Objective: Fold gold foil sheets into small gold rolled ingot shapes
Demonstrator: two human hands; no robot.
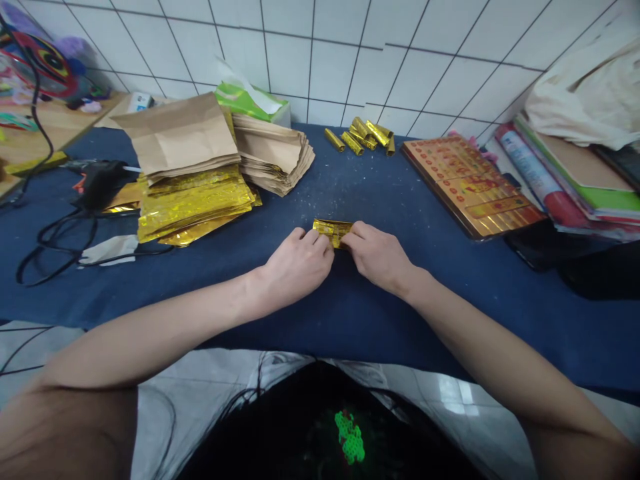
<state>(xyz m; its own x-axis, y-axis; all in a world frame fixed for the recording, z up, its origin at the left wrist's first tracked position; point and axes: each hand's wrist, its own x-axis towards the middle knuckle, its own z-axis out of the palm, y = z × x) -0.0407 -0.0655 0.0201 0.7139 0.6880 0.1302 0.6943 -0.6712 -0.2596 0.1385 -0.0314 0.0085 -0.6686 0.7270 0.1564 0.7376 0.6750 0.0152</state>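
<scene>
Between my two hands lies a small sheet of gold foil paper (332,230), low over the blue cloth and partly curled. The fingers of my left hand (303,263) are closed on its left end. At the right end, my right hand (377,253) pinches it with bent fingers. My fingers hide both ends of the sheet. Farther back on the cloth is a loose pile of several rolled gold foil tubes (369,135). Off to the left sits a stack of gold foil sheets (197,203).
Brown paper sheets (180,137) overlap the foil stack, with more brown paper (273,150) beside it. A black glue gun (103,183) with a looped cord lies left. A flat orange-gold pack (475,187), books (590,173) and a cloth bag (590,93) occupy the right. A tiled wall (340,60) rises behind.
</scene>
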